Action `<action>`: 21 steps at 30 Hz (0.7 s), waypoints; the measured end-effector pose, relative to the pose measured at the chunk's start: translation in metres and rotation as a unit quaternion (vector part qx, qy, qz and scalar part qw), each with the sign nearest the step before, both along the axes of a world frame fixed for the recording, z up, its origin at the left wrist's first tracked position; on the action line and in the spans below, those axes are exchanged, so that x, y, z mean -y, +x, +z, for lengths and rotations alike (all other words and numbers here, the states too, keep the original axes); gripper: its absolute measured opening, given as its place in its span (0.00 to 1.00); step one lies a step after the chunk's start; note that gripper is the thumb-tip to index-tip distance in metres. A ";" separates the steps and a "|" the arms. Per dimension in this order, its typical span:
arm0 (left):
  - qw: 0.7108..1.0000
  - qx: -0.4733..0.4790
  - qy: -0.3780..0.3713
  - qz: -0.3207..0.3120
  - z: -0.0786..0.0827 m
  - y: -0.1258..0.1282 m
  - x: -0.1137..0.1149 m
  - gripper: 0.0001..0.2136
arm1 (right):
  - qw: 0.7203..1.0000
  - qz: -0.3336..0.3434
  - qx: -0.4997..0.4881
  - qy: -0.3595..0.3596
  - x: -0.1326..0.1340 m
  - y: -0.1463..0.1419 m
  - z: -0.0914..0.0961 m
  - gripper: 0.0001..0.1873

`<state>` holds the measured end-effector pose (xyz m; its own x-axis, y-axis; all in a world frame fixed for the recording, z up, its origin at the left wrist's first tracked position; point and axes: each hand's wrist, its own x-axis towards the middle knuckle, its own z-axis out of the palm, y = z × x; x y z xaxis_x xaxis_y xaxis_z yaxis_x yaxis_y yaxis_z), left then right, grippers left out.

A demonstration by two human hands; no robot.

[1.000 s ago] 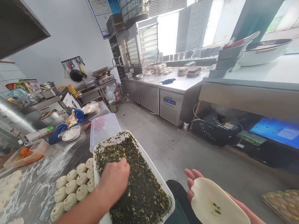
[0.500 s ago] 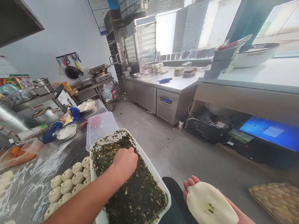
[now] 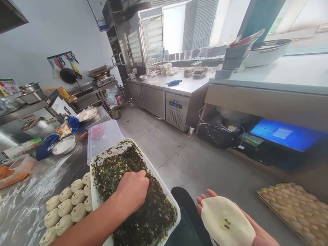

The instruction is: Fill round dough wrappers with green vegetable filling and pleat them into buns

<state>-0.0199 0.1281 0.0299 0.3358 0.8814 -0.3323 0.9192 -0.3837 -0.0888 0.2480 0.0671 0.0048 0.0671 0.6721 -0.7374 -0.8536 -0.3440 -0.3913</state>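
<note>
My left hand (image 3: 132,190) is closed in a fist over a white tub (image 3: 166,200) of dark chopped green filling (image 3: 140,222). Its fingertips are hidden, so what it grips cannot be made out. On the right, my right hand (image 3: 256,234) lies palm up beneath a flat oval dough wrapper (image 3: 228,223), supporting it with the fingers showing past its far edge. A few green bits sit in the middle of the wrapper. Rows of pleated buns (image 3: 65,207) stand on the floured table, left of the tub and partly behind my left forearm.
A translucent lid (image 3: 103,134) lies beyond the tub. Farther left are a bowl of white powder (image 3: 64,145) and a plastic container with orange food (image 3: 12,171). A tray of eggs (image 3: 298,211) sits low at the right. Steel counters (image 3: 152,102) line the far side.
The whole view has shifted, so most things sit farther left and higher. My left hand has moved slightly nearer to me within the tub. My right hand still holds the dough wrapper.
</note>
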 end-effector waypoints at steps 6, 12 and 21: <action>0.999 0.037 0.033 -0.011 0.012 -0.009 0.059 0.14 | 0.999 -0.008 -0.031 -0.019 0.006 0.006 -0.004 0.24; 0.997 0.077 0.009 0.017 0.008 -0.017 0.069 0.10 | 1.000 0.006 -0.016 -0.006 0.007 -0.002 -0.003 0.26; 0.988 -0.010 0.092 0.121 0.003 -0.021 0.042 0.17 | 0.999 0.016 0.031 -0.010 0.008 -0.011 -0.001 0.25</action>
